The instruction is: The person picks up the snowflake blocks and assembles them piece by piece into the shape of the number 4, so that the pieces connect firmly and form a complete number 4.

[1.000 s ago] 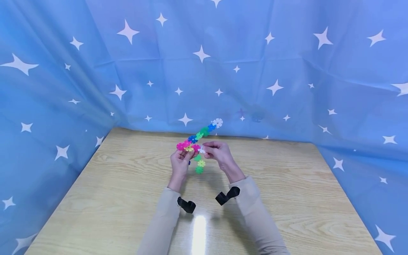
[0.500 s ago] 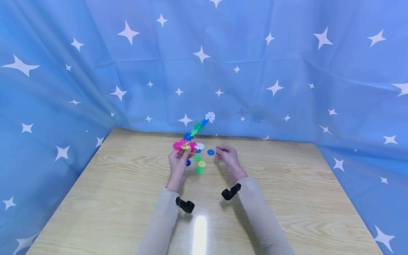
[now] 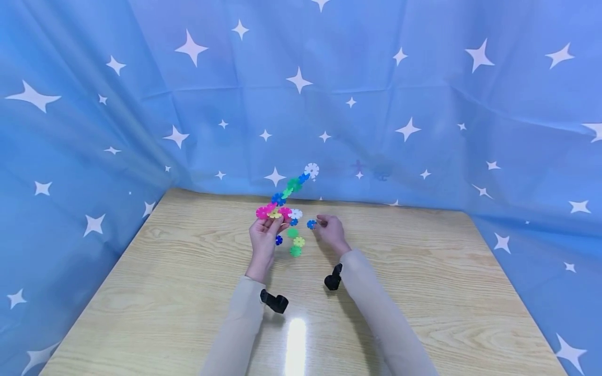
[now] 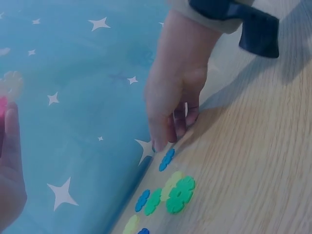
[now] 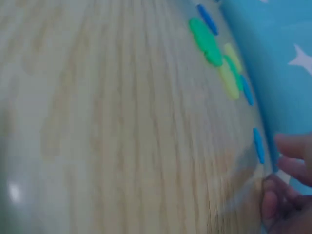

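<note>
Picking up another piece looks like the step in hand: my right grip (image 3: 331, 232) sits just beside a blue flower-shaped disc (image 3: 311, 224) on the table (image 3: 400, 250), fingers loosely bent and holding nothing I can see. My left grip (image 3: 262, 239) pinches the joined chain of coloured discs (image 3: 277, 197), raised off the tabletop. Next, I judge, calls for a fine pinch on that thin edge (flat pieces are fiddly), without nudging the loose discs (image 3: 298, 242) nearby.

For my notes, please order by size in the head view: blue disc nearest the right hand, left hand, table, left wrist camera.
Largest to smallest:
Table
Left hand
Left wrist camera
Blue disc
</note>
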